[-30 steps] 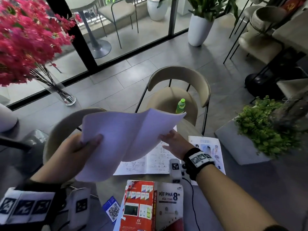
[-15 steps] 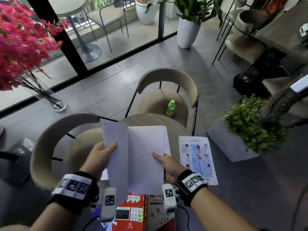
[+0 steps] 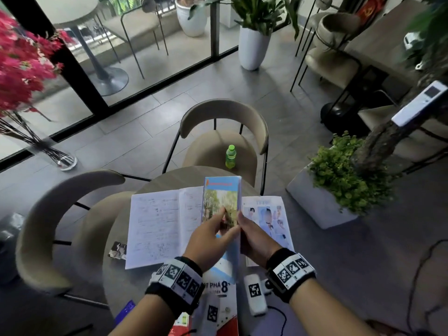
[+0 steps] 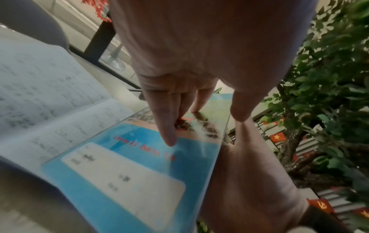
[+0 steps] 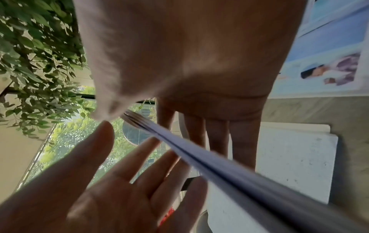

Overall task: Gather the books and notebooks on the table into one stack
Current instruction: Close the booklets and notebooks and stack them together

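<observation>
A blue-covered notebook (image 3: 221,204) with a tree picture is closed and held up on edge over the round table (image 3: 167,181). My right hand (image 3: 253,235) pinches its right edge, thumb on one side and fingers behind, as the right wrist view shows (image 5: 151,124). My left hand (image 3: 213,235) lies with straight fingers on the cover (image 4: 127,173). Flat on the table are an open handwritten notebook (image 3: 160,226) to the left, a notebook with photos on its cover (image 3: 271,219) to the right, and a red and white book (image 3: 224,299) near me, partly hidden by my wrists.
Two beige chairs (image 3: 225,122) stand at the table's far side, one with a green bottle (image 3: 230,156) on its seat. A white planter with a green bush (image 3: 339,185) is to the right. A small photo card (image 3: 118,249) and a white tagged device (image 3: 254,297) lie on the table.
The notebook that both hands held open at its white pages has been folded shut; its blue cover now faces me. My hands have come together on it.
</observation>
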